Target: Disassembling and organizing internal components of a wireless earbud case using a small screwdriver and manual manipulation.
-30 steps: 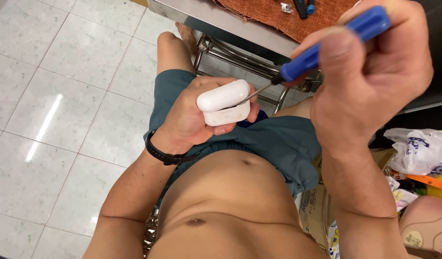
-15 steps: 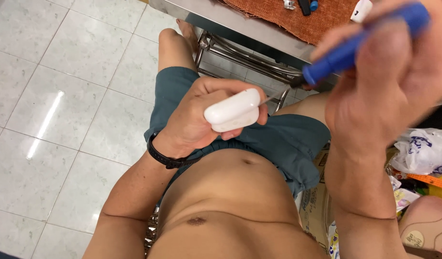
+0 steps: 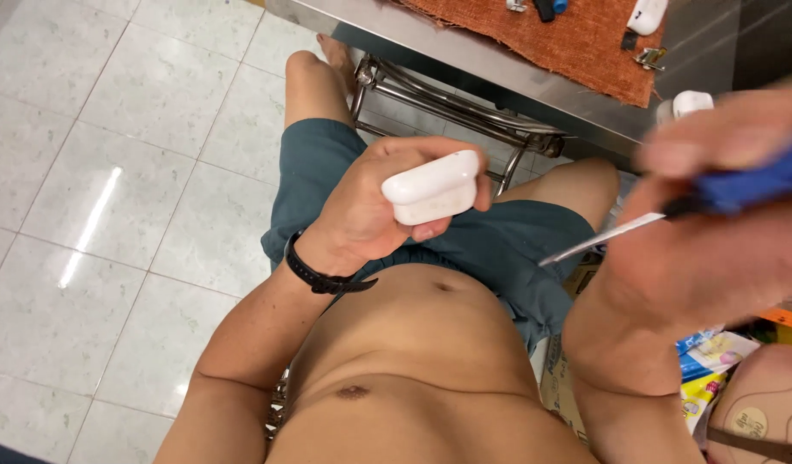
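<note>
My left hand (image 3: pixel 366 210) wraps its fingers (image 3: pixel 430 148) around the white case (image 3: pixel 430 187), long axis level. My right hand (image 3: pixel 714 241) grips the blue-handled tool (image 3: pixel 671 215) to the right of the case, tip apart from it; half a second ago it touched.

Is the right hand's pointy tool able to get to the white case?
Probably yes. The right hand holds the blue-handled tool pointing at the white case, which the left hand holds up, with only open air between.
</note>
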